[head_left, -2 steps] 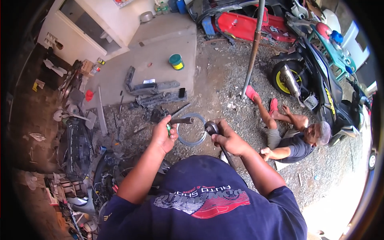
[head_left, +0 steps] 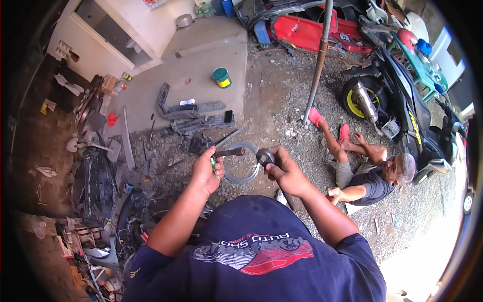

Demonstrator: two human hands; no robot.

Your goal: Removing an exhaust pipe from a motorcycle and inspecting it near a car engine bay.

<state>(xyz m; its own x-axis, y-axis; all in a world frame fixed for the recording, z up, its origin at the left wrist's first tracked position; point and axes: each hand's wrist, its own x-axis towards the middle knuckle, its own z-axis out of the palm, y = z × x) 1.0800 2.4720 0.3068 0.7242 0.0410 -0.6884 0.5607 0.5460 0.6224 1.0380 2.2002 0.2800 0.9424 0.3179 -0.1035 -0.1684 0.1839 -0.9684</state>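
Note:
My left hand point(head_left: 204, 173) is closed round a dark metal socket extension point(head_left: 232, 152), its thicker end pointing right. Something small and green point(head_left: 213, 163) shows between the same fingers; its kind is unclear. My right hand point(head_left: 288, 173) grips a ratchet wrench point(head_left: 265, 157) near its round head, with the handle running down under the palm. A small gap separates the ratchet head from the extension's end. Below both hands, a coil of clear hose point(head_left: 240, 178) lies on the gravel.
A person point(head_left: 375, 183) sits on the gravel at right, near a motorcycle point(head_left: 410, 113). A metal pole point(head_left: 318, 65) stands beyond. Dark vehicle parts point(head_left: 196, 123) and a green bucket point(head_left: 221, 78) are ahead. Motorcycle parts point(head_left: 98, 183) crowd the left.
The ratchet head has tilted and shifted slightly up in my right hand. My left hand and the extension have barely moved.

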